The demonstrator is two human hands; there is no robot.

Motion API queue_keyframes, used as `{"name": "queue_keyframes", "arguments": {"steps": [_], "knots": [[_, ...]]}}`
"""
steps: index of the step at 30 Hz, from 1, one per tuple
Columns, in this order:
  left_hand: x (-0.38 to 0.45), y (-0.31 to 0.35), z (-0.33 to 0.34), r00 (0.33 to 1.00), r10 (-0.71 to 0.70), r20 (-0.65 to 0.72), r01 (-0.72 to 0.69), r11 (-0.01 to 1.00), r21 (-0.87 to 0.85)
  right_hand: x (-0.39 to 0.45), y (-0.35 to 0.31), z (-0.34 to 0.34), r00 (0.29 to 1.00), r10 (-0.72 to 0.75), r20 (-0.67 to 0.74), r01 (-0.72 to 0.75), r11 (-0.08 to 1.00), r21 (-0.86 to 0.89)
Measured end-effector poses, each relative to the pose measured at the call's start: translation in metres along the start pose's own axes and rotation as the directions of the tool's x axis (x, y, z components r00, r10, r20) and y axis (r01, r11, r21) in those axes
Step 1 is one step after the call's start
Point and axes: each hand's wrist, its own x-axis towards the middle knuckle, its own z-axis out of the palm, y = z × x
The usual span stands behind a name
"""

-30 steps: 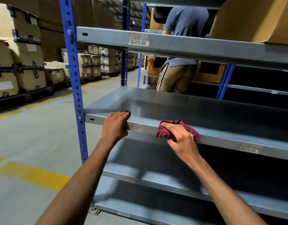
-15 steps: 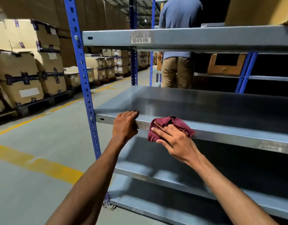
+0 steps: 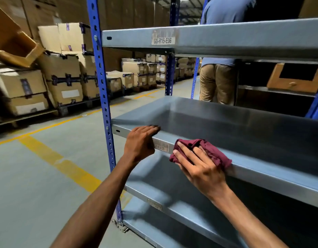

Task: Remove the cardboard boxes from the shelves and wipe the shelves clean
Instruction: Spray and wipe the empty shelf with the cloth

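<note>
A grey metal shelf (image 3: 226, 122) on a blue-posted rack stands bare in front of me. My left hand (image 3: 141, 142) grips its front edge near the left post, fingers curled over the lip. My right hand (image 3: 199, 167) presses a maroon cloth (image 3: 212, 153) against the shelf's front edge, fingers spread flat over it. An open cardboard box (image 3: 296, 79) sits on a shelf of the rack behind, at the right. The corner of another box (image 3: 314, 6) shows on the top shelf at the upper right.
A person in a blue shirt and tan trousers (image 3: 219, 65) stands behind the rack. Stacked cardboard boxes on pallets (image 3: 61, 76) line the aisle at the left. Yellow lines (image 3: 61, 163) mark the grey floor. Lower shelves (image 3: 190, 208) hang below my hands.
My right hand slid the cloth along the shelf's front edge, first left and then back right, while my view shifted. My left hand stayed on the edge.
</note>
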Motion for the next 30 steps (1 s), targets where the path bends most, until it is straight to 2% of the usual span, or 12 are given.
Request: {"name": "queue_keyframes", "arguments": {"steps": [6,9,13,15,18,20,22,23,24,26,28,30], "knots": [[-0.001,-0.005,-0.011,0.998,0.009,0.059,-0.004,0.996,-0.088,0.002,0.0,0.004,0.998,0.015,-0.066,-0.012,0.999,0.045],[-0.008,-0.025,-0.019,0.998,-0.008,0.068,0.022,0.979,-0.202,0.01,-0.006,0.004,0.984,0.143,-0.11,-0.122,0.976,0.182],[-0.023,-0.069,-0.024,0.998,-0.037,0.059,0.046,0.987,-0.152,0.03,-0.024,0.005,0.915,0.379,-0.135,-0.311,0.88,0.36],[-0.023,-0.082,-0.018,0.997,-0.059,0.058,0.071,0.971,-0.227,0.051,-0.041,0.015,0.898,0.422,-0.126,-0.34,0.846,0.41],[-0.022,-0.095,-0.013,1.0,0.024,0.01,-0.018,0.914,-0.405,0.088,-0.074,0.05,0.954,0.298,-0.024,-0.245,0.824,0.51],[-0.023,-0.105,-0.013,0.996,0.061,-0.066,-0.088,0.825,-0.558,0.11,-0.095,0.085,0.988,0.154,0.0,-0.136,0.875,0.465],[-0.026,-0.107,-0.021,0.98,-0.178,-0.093,0.04,0.627,-0.778,0.129,-0.111,0.119,0.998,0.037,0.052,-0.055,0.909,0.413],[-0.025,-0.108,-0.027,0.935,-0.334,-0.118,0.085,0.534,-0.841,0.137,-0.116,0.132,0.996,0.0,0.092,-0.038,0.913,0.406],[-0.024,-0.111,-0.034,0.87,-0.457,-0.183,0.09,0.513,-0.853,0.143,-0.12,0.14,0.99,-0.032,0.137,-0.027,0.913,0.407],[-0.015,-0.12,-0.044,0.764,-0.541,-0.352,0.065,0.607,-0.792,0.151,-0.124,0.149,0.972,-0.094,0.215,0.001,0.918,0.397],[0.008,-0.13,-0.054,0.782,-0.47,-0.41,0.019,0.675,-0.738,0.151,-0.124,0.145,0.973,-0.104,0.208,0.017,0.923,0.384],[0.036,-0.137,-0.056,0.819,-0.452,-0.353,0.054,0.674,-0.737,0.142,-0.12,0.131,0.979,-0.088,0.183,0.018,0.936,0.352]]}}
